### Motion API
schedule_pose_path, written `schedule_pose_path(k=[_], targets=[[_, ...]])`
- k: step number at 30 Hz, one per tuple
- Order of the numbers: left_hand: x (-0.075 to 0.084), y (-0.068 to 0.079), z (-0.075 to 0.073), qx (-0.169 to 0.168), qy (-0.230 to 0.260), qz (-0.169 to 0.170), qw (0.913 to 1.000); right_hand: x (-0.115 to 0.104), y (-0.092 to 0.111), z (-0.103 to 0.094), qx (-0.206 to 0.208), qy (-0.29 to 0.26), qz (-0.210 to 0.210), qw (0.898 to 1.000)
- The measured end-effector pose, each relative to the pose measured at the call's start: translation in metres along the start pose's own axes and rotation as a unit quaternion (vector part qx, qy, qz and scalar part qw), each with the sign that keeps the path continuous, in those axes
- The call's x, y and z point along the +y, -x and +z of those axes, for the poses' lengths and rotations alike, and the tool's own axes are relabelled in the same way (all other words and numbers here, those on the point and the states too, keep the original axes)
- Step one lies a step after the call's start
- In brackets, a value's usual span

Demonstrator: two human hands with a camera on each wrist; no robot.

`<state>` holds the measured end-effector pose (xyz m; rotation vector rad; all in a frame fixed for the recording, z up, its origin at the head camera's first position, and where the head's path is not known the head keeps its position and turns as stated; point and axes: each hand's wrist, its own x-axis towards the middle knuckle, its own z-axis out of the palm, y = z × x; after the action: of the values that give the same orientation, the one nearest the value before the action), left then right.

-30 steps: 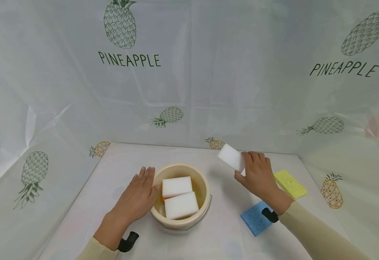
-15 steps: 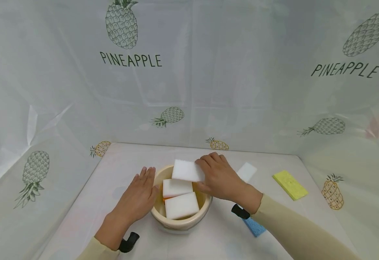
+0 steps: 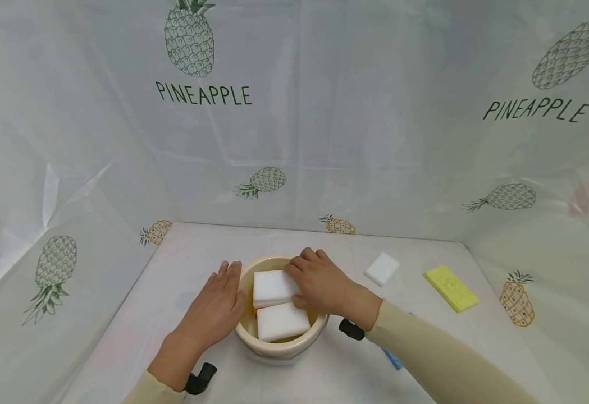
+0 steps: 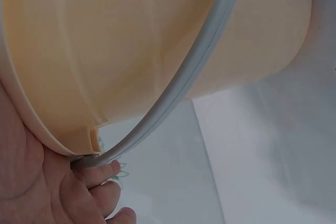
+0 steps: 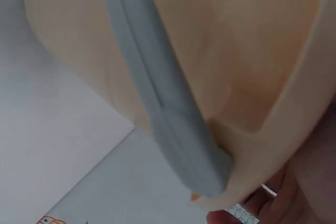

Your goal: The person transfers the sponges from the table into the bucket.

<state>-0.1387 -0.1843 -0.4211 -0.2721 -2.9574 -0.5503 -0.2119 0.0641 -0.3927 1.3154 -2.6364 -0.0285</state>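
A cream bucket (image 3: 280,352) with a grey handle (image 4: 181,82) stands on the table. White sponge blocks lie in it, with a front white sponge (image 3: 283,322) near the close side and a bit of orange showing between the blocks. My right hand (image 3: 319,283) reaches over the right rim and pinches the right end of another white sponge (image 3: 274,286), which lies at the back over a further block. Its fingertips are partly hidden behind the knuckles. My left hand (image 3: 213,306) rests against the left rim with straight fingers, beside the handle's hinge in the left wrist view.
Right of the bucket lie a small white sponge (image 3: 382,269) and a yellow sponge (image 3: 451,288). A blue sponge (image 3: 393,359) is mostly hidden under the right sleeve. White pineapple-print sheeting (image 3: 375,140) surrounds the table (image 3: 213,241) at the back and sides.
My right hand has carried the white sponge leftward from the table's right side and lowered it into the bucket. The small white sponge has come into view. My left hand has stayed put.
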Motion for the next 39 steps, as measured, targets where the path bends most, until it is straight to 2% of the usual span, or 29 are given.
schedule_pose_path(k=[8, 13, 21, 25, 29, 32, 36, 39], targets=[[-0.001, 0.0, 0.001, 0.004, 0.005, 0.002, 1.0, -0.002, -0.001, 0.004, 0.001, 0.019, -0.012, 1.0], [-0.002, 0.0, 0.002, 0.004, 0.007, 0.002, 1.0, -0.002, 0.0, 0.007, 0.017, 0.025, -0.011, 0.999], [-0.002, 0.0, 0.001, -0.001, 0.012, -0.001, 0.9999, -0.002, 0.003, 0.003, 0.025, 0.006, 0.0, 1.0], [-0.002, 0.0, 0.001, 0.0, 0.012, 0.0, 0.9999, 0.005, 0.008, -0.002, 0.06, -0.005, 0.017, 0.998], [-0.002, 0.0, 0.001, 0.001, 0.012, 0.002, 0.9999, 0.023, 0.017, -0.004, 0.107, -0.011, 0.054, 0.993], [-0.002, 0.0, 0.001, 0.001, 0.013, 0.003, 0.9999, 0.045, 0.027, -0.003, 0.125, -0.009, 0.088, 0.988], [-0.002, 0.0, 0.001, 0.002, 0.013, 0.004, 0.9999, 0.083, 0.046, 0.004, 0.132, 0.015, 0.128, 0.983], [-0.002, 0.0, 0.002, 0.003, 0.012, 0.005, 0.9999, 0.113, 0.062, 0.009, 0.118, 0.038, 0.149, 0.981]])
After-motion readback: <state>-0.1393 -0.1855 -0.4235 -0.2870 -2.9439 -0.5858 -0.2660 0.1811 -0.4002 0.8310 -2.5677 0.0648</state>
